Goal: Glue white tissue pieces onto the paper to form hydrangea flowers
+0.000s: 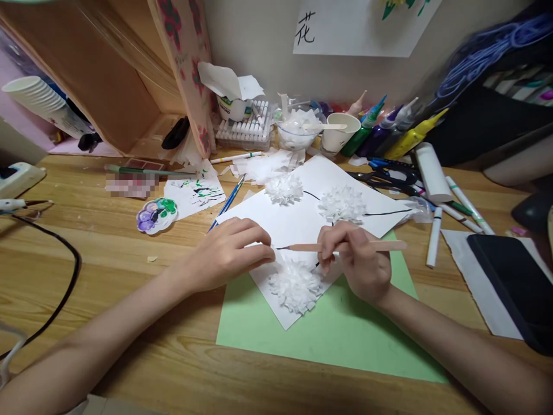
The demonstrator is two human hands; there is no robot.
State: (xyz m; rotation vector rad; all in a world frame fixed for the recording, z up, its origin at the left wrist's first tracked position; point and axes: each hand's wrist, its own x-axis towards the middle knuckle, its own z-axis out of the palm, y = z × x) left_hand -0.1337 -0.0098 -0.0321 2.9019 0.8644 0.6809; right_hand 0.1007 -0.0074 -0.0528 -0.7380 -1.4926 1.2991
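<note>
My right hand (360,259) grips a thin paintbrush (302,247) with a pale wooden handle, held nearly level above a white sheet (289,230). The dark brush tip points left, close to the fingertips of my left hand (235,251). Those fingers are curled together; whatever they hold, if anything, is hidden. Below the brush sits a ruffled white paper flower (296,285) near the sheet's front corner. Two more, a left flower (284,189) and a right flower (343,203), lie farther back, with black painted lines running from them.
Green paper (345,328) lies under the sheet. To the left are a paint palette (156,216) and blue brushes (228,202). Behind stand a paper cup (340,132) and paint bottles (369,124). Scissors (384,181), markers (434,236) and a phone (514,282) are at right.
</note>
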